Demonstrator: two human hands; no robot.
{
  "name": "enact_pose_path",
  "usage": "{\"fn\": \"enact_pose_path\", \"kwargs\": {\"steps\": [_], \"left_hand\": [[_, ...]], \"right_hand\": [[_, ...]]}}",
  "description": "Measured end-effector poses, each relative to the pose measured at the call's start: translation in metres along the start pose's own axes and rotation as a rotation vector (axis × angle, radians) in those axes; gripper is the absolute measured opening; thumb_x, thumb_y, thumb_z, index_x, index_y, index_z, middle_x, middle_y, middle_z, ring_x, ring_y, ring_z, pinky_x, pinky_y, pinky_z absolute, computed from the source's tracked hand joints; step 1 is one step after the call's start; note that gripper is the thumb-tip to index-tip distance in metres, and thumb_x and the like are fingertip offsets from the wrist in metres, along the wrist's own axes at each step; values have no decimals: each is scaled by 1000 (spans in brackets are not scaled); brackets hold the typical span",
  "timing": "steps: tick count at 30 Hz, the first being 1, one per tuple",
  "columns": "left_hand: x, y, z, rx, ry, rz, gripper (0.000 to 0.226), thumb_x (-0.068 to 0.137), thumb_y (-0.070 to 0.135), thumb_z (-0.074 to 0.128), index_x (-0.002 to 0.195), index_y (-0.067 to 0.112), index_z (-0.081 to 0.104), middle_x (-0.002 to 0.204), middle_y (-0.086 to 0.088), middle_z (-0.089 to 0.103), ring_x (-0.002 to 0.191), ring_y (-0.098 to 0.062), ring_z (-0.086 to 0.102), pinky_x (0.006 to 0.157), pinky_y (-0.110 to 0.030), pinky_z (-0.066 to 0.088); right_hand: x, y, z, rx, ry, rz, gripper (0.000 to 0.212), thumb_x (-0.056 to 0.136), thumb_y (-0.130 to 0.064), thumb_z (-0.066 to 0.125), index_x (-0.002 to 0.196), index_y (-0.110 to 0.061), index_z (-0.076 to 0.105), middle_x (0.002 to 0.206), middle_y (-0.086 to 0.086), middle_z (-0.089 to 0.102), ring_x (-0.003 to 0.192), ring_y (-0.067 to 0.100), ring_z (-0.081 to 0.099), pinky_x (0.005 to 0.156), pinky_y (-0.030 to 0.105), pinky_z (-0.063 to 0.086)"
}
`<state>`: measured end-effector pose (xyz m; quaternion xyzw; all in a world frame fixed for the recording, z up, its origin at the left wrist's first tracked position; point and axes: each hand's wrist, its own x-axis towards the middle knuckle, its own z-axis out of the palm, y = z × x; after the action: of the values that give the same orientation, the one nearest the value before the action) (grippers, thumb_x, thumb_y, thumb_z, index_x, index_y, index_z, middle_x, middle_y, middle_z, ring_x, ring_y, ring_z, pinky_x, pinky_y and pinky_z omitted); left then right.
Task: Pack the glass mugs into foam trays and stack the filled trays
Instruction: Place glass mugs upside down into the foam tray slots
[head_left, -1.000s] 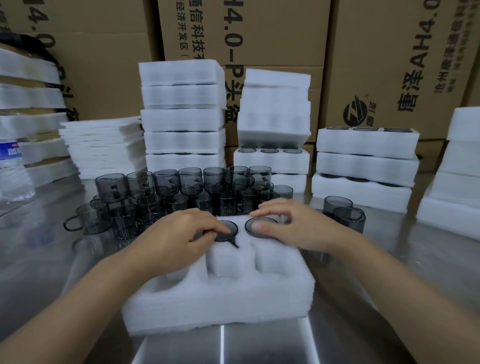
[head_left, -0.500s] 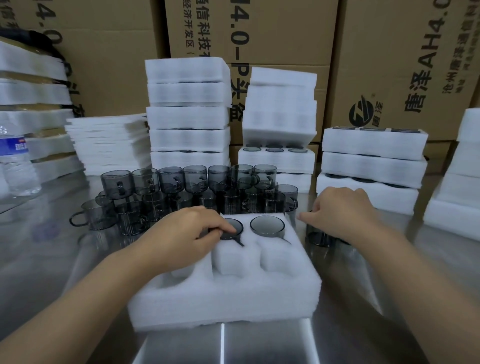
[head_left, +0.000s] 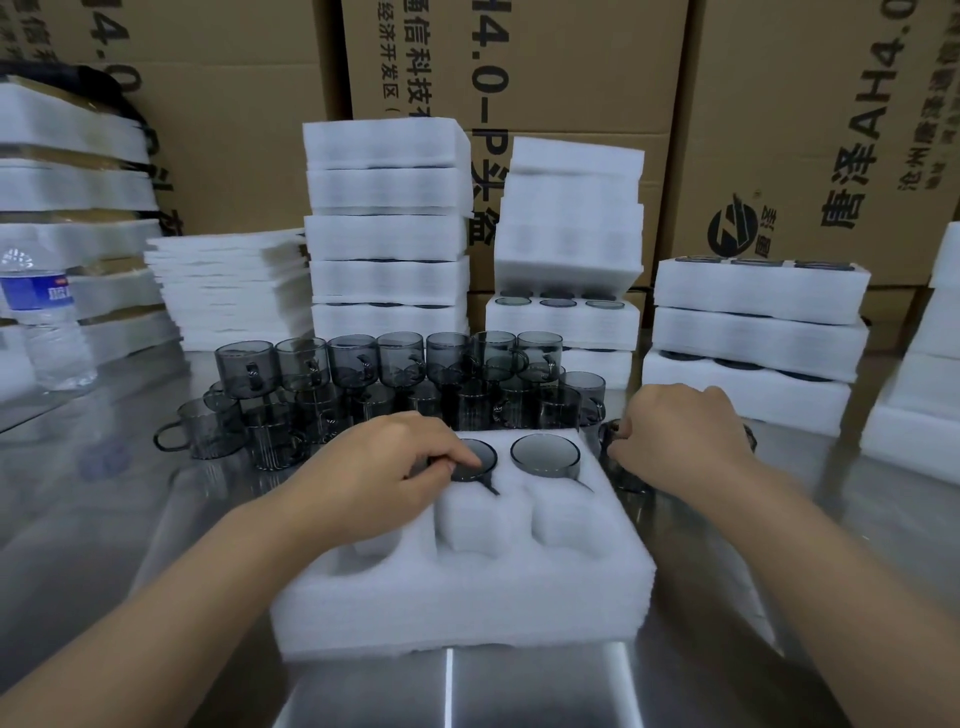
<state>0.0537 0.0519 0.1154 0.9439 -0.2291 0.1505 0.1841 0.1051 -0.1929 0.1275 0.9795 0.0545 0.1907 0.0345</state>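
Readable stuff is mostly on the cardboard boxes behind your table. The middle box (head_left: 519, 67) at your 12 o'clock has a column of Chinese, "信科技" and "经济开发区", plus big sideways print "4.0-P头盔". The right-hand box (head_left: 831, 130) at 1 o'clock reads "唐泽AH4.0", also turned sideways, with a round black logo below it. The water bottle (head_left: 44, 317) at 10 o'clock has a blue label, too blurry to read.
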Motion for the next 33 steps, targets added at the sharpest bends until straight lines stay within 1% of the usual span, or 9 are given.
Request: {"fn": "enact_pose_path", "kwargs": {"steps": [3,6,9,14,17,21,25,29,33], "left_hand": [[0,0,0,-1,25,-1,27,94,20,53,110,36,68,96,32,56,96,14,48,79,-8,38],[-1,-2,1,-11,48,-8,28,93,20,54,111,38,66,96,29,57,91,15,47,71,-5,36],[-1,-4,2,-37,67,-52,31,92,24,55,114,46,60,97,23,57,80,6,52,67,-9,38],[0,-4,4,-83,85,-83,52,91,26,55,135,49,39,108,29,57,74,-2,56,73,-20,45],[1,-7,5,-104,143,-116,68,90,29,56,145,46,19,110,32,54,95,5,56,78,-22,47],[1,-7,5,-142,257,-146,83,87,36,60,144,50,1,100,32,47,69,12,54,58,-15,36],[0,-5,4,-164,270,-143,75,85,42,58,137,59,7,95,16,57,59,2,54,60,-24,41],[-1,-2,3,-170,256,-82,57,83,51,55,126,61,19,95,20,58,64,4,54,59,-23,39],[0,-3,5,-208,308,-78,45,79,54,56,110,59,23,90,17,62,55,-5,53,58,-32,47]], "right_hand": [[-3,-3,-5,93,122,-15,22,92,-29,53,79,-16,65,82,-1,57,75,21,54,74,32,32],[-6,-10,-10,209,358,-68,21,94,-29,55,94,-12,67,100,4,58,82,27,57,82,36,35],[-12,-20,-14,432,553,-157,16,90,-23,64,95,-9,69,95,6,62,72,25,54,73,32,35],[-24,-41,-14,603,537,-331,12,91,-18,62,96,-8,65,90,2,60,74,17,53,66,25,39],[-31,-51,-12,654,542,-432,10,89,-13,64,94,-4,64,88,4,59,75,18,54,66,22,40],[-34,-56,-8,613,543,-529,10,88,-11,63,91,-1,63,87,7,59,76,19,55,73,13,31],[-32,-55,-7,577,555,-571,11,85,-13,62,89,-3,65,88,7,62,78,22,59,73,16,34],[-32,-56,-5,545,584,-572,12,82,-14,63,89,-5,68,91,6,65,81,25,63,73,32,46],[-33,-55,-8,515,643,-564,11,82,-15,62,87,-8,69,90,4,66,81,26,64,72,40,49]]}}
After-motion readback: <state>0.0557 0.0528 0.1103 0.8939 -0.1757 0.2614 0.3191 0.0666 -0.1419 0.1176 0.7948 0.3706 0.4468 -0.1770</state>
